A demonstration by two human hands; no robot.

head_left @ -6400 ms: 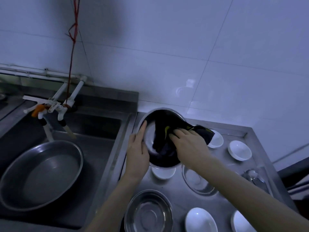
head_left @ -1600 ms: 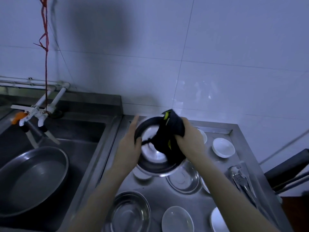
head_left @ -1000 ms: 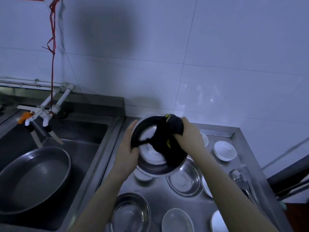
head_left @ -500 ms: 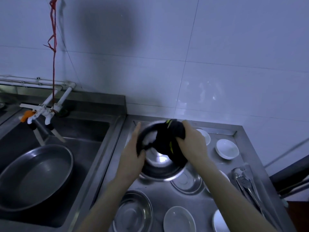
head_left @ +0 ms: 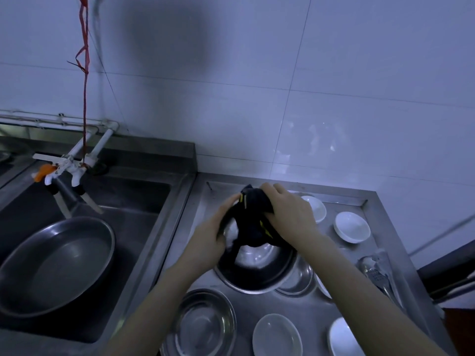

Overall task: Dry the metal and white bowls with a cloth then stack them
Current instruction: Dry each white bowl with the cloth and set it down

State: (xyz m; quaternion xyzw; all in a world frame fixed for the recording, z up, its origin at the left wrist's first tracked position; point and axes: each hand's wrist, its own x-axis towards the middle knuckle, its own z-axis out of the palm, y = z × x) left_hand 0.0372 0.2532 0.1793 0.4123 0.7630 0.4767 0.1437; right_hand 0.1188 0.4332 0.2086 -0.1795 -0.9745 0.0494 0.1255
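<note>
Three metal bowls. Five white bowls, the last only a sliver. One dark cloth. One large basin in one sink. Two white taps. Two hands. Utensils at the worktop edge too blurred to count.

no legible text, labels or numbers anywhere, cloth bears yellow marks (unreadable)
</note>
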